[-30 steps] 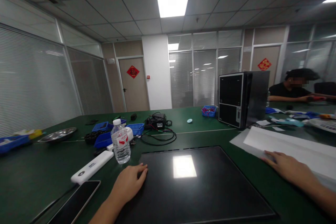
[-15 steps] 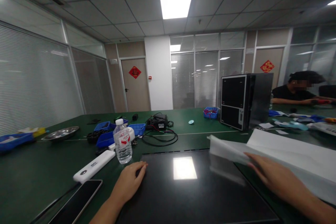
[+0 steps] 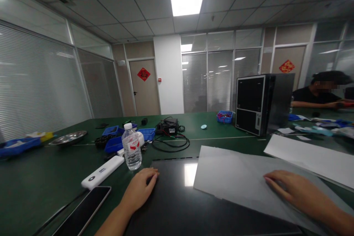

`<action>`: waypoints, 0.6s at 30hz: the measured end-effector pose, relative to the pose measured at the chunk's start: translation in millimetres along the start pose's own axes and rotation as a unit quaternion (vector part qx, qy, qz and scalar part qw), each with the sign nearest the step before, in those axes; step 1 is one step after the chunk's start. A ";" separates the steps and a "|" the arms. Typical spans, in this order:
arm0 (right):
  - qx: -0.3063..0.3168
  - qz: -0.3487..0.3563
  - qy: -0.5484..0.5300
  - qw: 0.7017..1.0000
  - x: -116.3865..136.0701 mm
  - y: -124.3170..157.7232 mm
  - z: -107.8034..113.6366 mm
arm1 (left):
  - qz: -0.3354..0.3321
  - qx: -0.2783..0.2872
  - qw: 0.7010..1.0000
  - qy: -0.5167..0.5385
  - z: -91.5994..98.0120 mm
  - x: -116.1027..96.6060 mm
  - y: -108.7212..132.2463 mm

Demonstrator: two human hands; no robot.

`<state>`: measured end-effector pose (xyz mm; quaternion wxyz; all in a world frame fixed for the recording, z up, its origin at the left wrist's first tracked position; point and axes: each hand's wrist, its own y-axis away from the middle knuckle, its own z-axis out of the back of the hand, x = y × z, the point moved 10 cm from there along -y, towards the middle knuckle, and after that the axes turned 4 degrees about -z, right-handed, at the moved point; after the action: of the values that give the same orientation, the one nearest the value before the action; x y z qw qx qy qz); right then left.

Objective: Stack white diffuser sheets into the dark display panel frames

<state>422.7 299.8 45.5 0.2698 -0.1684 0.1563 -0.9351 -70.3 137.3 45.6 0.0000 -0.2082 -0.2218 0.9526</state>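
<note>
A glossy black panel lies flat on the green table in front of me. My left hand rests on its near-left corner, fingers loosely curled, holding nothing. A thin translucent grey sheet covers the panel's right half. My right hand lies flat on that sheet with fingers stretched out, pressing it down.
A water bottle, white power bank and phone lie left of the panel. Blue bins, cables and a metal dish sit farther back. A computer tower and white sheets are right; another person sits beyond.
My right hand has pulled the grey sheet from the stack at the right leftward over the black panel and laid it flat. My left hand has stayed on the corner.
</note>
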 end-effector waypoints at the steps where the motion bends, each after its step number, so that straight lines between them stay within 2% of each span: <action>1: 0.027 0.008 -0.006 1.000 4.2 1.7 -4.2 | 0.001 0.000 1.000 0.002 0.0 0.5 0.2; 3: 0.057 0.022 -0.026 0.998 16.3 6.2 -9.2 | 0.001 0.001 1.000 0.007 0.1 0.7 0.7; 7: 0.065 0.060 -0.059 0.994 37.3 12.6 -13.4 | 0.004 0.003 1.000 0.015 1.5 -0.1 1.7; 10: 0.028 0.093 -0.017 0.995 35.4 11.3 -9.8 | 0.009 0.003 1.000 0.022 3.1 -0.3 2.4; 14: -0.040 0.060 0.065 0.995 18.4 5.2 1.8 | 0.017 -0.002 0.999 0.033 5.9 0.0 3.5; 16: -0.021 0.080 0.072 0.994 28.7 6.2 0.8 | 0.020 -0.002 0.999 0.037 6.2 0.2 3.9; 18: -0.029 0.114 0.049 0.992 49.4 10.2 8.2 | 0.022 0.000 0.999 0.040 5.3 0.4 4.0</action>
<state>391.2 262.4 60.4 0.3618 -0.1114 0.2150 -0.9003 -72.4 131.5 48.0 -0.0116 -0.2512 -0.2167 0.9433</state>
